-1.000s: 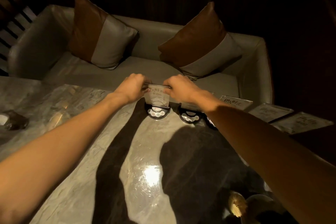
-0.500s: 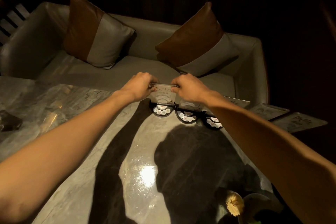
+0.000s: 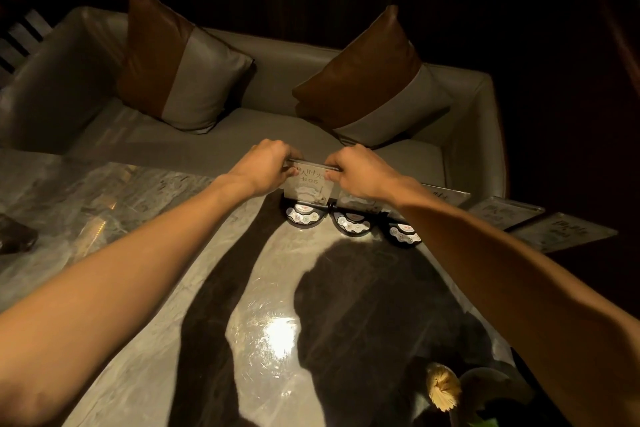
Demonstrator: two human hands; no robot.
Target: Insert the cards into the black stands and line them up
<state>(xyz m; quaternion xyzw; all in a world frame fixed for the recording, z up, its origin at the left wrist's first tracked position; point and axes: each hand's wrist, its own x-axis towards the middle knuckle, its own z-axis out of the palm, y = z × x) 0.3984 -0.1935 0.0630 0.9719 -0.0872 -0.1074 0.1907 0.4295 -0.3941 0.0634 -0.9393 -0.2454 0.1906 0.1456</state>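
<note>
While pinched: the clear card (image 3: 309, 180) is held at its top corners by the left hand (image 3: 265, 166) and right hand (image 3: 358, 172).
Slot: the black stand (image 3: 305, 216) lies directly below the grip.
Long axis: top edge spans hand to hand.
Nearer hand: neither.

Both arms outstretched, left grip (image 3: 268, 165) and right grip (image 3: 356, 172) pinched closed, facing.

Stands (image 3: 349, 222): three in a row near the table's (image 3: 138, 288) far edge.
Loose cards (image 3: 504, 213): right of the row.
Sofa (image 3: 277, 135): behind table.
</note>
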